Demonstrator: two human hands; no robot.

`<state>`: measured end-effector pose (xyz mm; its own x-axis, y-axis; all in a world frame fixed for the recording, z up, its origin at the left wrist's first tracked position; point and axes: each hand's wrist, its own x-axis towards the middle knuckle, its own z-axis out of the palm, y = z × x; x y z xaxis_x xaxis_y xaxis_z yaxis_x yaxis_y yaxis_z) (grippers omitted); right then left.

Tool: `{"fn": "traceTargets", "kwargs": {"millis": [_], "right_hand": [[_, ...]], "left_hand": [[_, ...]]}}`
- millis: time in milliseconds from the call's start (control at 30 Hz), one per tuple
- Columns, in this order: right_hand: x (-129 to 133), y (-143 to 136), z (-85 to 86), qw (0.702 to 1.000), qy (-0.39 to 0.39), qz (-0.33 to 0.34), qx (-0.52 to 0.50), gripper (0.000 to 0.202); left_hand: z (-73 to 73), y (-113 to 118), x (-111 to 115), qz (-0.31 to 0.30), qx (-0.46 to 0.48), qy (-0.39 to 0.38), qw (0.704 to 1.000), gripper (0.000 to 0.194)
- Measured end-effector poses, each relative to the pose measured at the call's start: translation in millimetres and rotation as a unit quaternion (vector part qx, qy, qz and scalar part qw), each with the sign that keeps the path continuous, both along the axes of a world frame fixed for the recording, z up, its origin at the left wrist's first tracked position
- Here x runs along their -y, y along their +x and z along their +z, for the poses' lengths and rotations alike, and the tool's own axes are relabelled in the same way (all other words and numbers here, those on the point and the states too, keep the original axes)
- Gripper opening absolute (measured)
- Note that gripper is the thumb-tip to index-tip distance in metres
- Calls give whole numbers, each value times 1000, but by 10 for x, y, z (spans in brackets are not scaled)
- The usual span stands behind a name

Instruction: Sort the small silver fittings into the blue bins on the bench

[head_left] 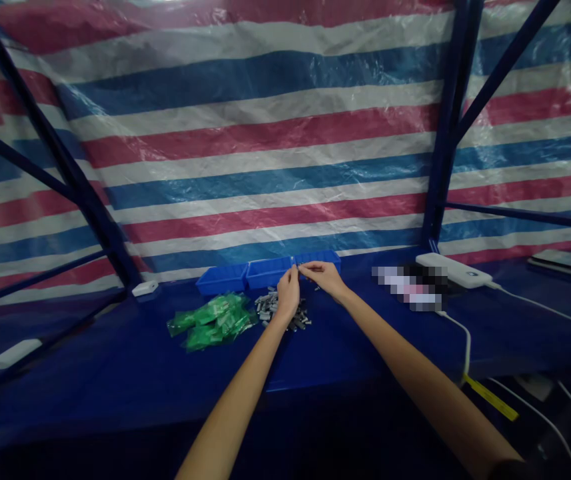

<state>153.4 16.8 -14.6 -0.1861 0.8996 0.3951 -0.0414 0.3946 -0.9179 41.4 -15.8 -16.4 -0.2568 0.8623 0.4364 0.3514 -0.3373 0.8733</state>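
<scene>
My left hand (288, 293) and my right hand (322, 275) meet over the far part of a blue table (115, 373), fingertips pinched together on a tiny item too small to make out. Just below them lies a pile of several small grey metal parts (271, 308). A heap of green plastic bags (212, 319) sits to the left of the pile. Three shallow blue trays (265, 272) stand in a row behind my hands, against the striped tarp.
A white power bank (452, 270) with a white cable (540, 310) lies at the right, beside a blurred patch. Small white devices (145, 288) (12, 353) sit at the left. A phone (568, 260) lies far right. Blue steel frame posts (440, 167) rise around the table.
</scene>
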Motion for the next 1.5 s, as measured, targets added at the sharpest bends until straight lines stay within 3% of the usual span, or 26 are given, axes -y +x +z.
{"fn": "traceTargets", "kwargs": {"millis": [300,400,600,800,1000,1133,1233,1333,1500], "right_hand": [[0,-17,-7,999,-16,0,-39,42],[4,-27,-11,999,-20,-9,-45,41],[-52,47,-18,993,-81,-79,-43,36],[-220,268,-120,976,-123,-178,9,30],[-287,269,-149,991,-61,-87,-87,42],[-276,236,-225,992,35,-86,87,27],[-241,245,-300,954,100,-103,263,22],[-195,263,-314,918,91,-121,367,19],[-155,285,-242,889,27,-163,427,13]], "left_hand": [[-39,24,-48,-42,-7,2,999,42],[-31,31,-33,-31,-10,-3,999,40],[27,10,-7,14,43,39,998,29],[63,-38,-5,57,99,17,993,22],[40,-45,-17,54,113,21,992,20],[27,-59,-43,53,114,30,992,20],[23,-61,-58,48,118,26,992,20],[26,-51,-61,43,119,21,992,19],[50,-23,-40,34,115,22,993,19]]}}
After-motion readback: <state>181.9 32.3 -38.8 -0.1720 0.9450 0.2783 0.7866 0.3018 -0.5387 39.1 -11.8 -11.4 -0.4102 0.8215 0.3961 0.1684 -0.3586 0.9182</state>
